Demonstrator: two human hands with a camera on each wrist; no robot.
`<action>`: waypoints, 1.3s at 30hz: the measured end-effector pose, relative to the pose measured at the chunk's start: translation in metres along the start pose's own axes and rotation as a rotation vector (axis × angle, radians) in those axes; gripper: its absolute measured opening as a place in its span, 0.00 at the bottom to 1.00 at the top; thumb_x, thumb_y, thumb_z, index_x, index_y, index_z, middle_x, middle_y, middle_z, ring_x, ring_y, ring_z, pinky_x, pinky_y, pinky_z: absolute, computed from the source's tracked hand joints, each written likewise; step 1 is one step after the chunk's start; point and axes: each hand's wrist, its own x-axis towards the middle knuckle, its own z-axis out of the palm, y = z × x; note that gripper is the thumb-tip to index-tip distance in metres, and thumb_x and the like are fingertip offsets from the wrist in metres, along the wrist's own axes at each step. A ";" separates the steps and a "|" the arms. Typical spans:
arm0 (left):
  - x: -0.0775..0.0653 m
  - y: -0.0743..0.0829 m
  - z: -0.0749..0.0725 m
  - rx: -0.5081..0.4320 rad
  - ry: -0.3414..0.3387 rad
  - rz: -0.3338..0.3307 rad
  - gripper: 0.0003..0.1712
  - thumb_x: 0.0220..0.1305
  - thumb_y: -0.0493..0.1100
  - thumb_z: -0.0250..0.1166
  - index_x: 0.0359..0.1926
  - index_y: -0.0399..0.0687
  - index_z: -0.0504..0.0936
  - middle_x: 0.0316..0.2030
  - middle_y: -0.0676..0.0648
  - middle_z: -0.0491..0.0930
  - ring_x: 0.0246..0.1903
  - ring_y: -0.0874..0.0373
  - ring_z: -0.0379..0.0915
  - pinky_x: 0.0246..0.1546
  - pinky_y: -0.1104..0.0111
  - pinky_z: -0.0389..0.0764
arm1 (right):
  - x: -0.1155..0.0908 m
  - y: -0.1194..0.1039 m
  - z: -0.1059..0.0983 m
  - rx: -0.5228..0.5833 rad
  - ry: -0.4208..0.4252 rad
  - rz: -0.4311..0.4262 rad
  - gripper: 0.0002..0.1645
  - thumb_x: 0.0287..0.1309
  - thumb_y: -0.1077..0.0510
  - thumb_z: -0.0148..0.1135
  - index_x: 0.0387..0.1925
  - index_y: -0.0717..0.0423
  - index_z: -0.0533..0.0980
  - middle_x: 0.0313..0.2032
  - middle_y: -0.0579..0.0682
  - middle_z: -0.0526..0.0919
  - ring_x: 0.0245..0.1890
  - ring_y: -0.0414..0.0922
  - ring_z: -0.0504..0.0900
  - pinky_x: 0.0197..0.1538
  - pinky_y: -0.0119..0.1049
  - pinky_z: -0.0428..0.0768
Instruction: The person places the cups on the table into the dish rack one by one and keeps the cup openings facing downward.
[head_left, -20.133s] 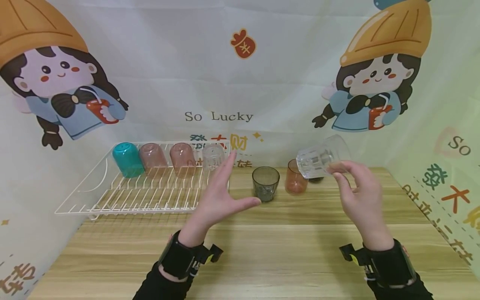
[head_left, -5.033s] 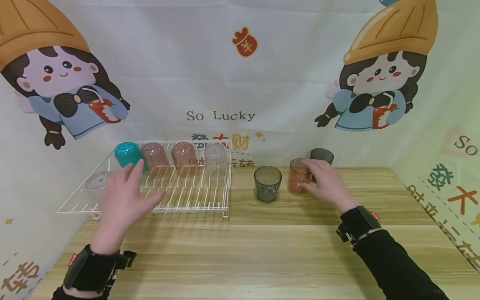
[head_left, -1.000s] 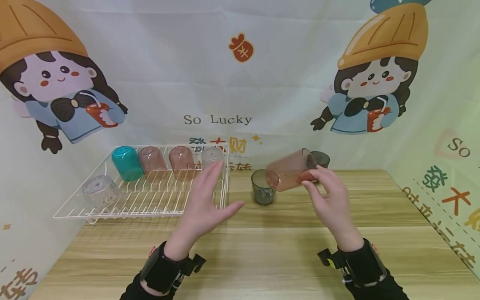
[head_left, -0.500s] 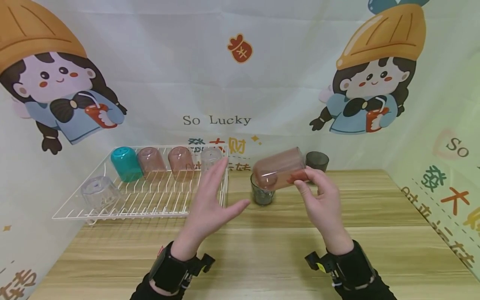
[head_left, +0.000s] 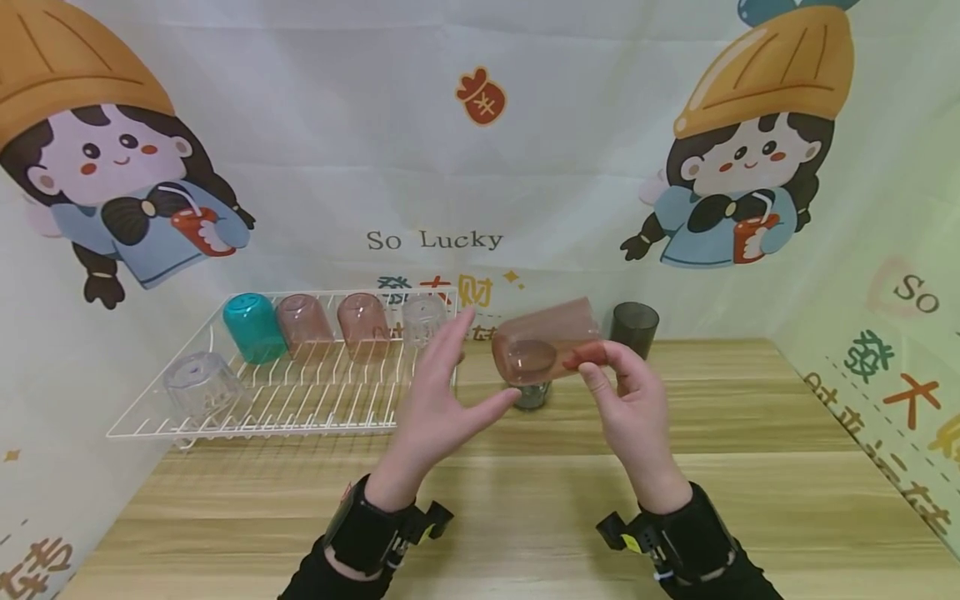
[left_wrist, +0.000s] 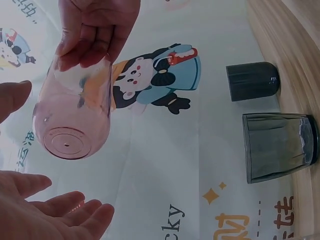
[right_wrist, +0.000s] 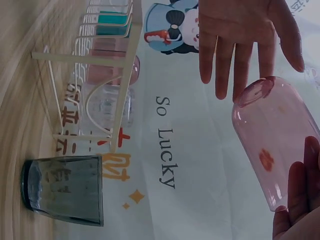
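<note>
My right hand pinches a pink see-through tumbler near its rim, holding it in the air, tilted on its side with the base to the left. My left hand is spread beside that base, thumb apart from the straight fingers. In the left wrist view the tumbler has a gap between it and the left fingers. A ribbed grey glass stands upright on the table, partly hidden behind the tumbler. Farther right stands a dark grey tumbler.
A white wire rack stands on the left of the wooden table. Upside down in its back row are a teal cup, two pink tumblers and a clear glass. Another clear glass sits at its front left.
The clear glass held 20 s ago now sits at the rack's front left. The pink tumbler, standing on the table 5 s ago, is lifted and has moved left; my left hand has moved right towards it.
</note>
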 end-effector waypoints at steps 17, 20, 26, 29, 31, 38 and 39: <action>0.003 -0.001 0.016 -0.261 0.007 0.027 0.52 0.46 0.40 0.76 0.71 0.53 0.59 0.63 0.47 0.66 0.59 0.55 0.66 0.55 0.65 0.77 | -0.004 0.001 0.008 0.110 -0.006 0.056 0.10 0.63 0.66 0.54 0.40 0.73 0.74 0.37 0.38 0.83 0.42 0.38 0.82 0.52 0.30 0.78; 0.002 0.000 0.016 -0.319 -0.009 0.014 0.52 0.46 0.38 0.75 0.71 0.54 0.58 0.61 0.47 0.67 0.57 0.56 0.66 0.54 0.67 0.78 | -0.004 0.001 0.010 0.124 -0.008 0.057 0.10 0.63 0.66 0.54 0.40 0.74 0.73 0.37 0.38 0.83 0.41 0.38 0.82 0.51 0.31 0.79; 0.001 0.002 0.017 -0.448 -0.021 -0.043 0.50 0.48 0.34 0.73 0.70 0.56 0.60 0.61 0.46 0.67 0.55 0.53 0.70 0.51 0.67 0.80 | -0.007 0.000 0.013 0.122 0.004 0.076 0.11 0.63 0.65 0.54 0.40 0.74 0.73 0.36 0.37 0.83 0.41 0.37 0.81 0.53 0.31 0.77; 0.001 0.002 0.017 -0.493 -0.014 -0.063 0.47 0.49 0.33 0.72 0.68 0.56 0.62 0.60 0.46 0.68 0.54 0.52 0.71 0.49 0.66 0.81 | -0.008 0.000 0.013 0.122 0.009 0.081 0.11 0.63 0.65 0.55 0.40 0.74 0.74 0.36 0.37 0.83 0.40 0.37 0.81 0.53 0.30 0.77; 0.001 0.001 0.017 -0.507 -0.011 -0.063 0.45 0.49 0.32 0.72 0.68 0.56 0.63 0.60 0.45 0.69 0.54 0.51 0.71 0.49 0.66 0.81 | -0.009 0.000 0.014 0.122 0.008 0.080 0.11 0.63 0.65 0.55 0.40 0.74 0.73 0.36 0.37 0.83 0.40 0.37 0.81 0.51 0.30 0.78; 0.002 0.001 0.016 -0.552 0.019 -0.041 0.43 0.48 0.28 0.71 0.66 0.51 0.66 0.58 0.43 0.71 0.51 0.52 0.72 0.46 0.65 0.82 | -0.010 0.001 0.013 0.132 -0.006 0.069 0.11 0.63 0.66 0.55 0.41 0.74 0.73 0.37 0.37 0.83 0.41 0.37 0.81 0.51 0.29 0.78; 0.002 0.001 0.016 -0.557 0.024 -0.039 0.43 0.47 0.28 0.71 0.66 0.51 0.67 0.57 0.43 0.71 0.50 0.52 0.72 0.46 0.65 0.82 | -0.010 0.002 0.013 0.137 -0.007 0.066 0.11 0.62 0.66 0.55 0.41 0.74 0.73 0.37 0.37 0.83 0.41 0.37 0.81 0.51 0.29 0.78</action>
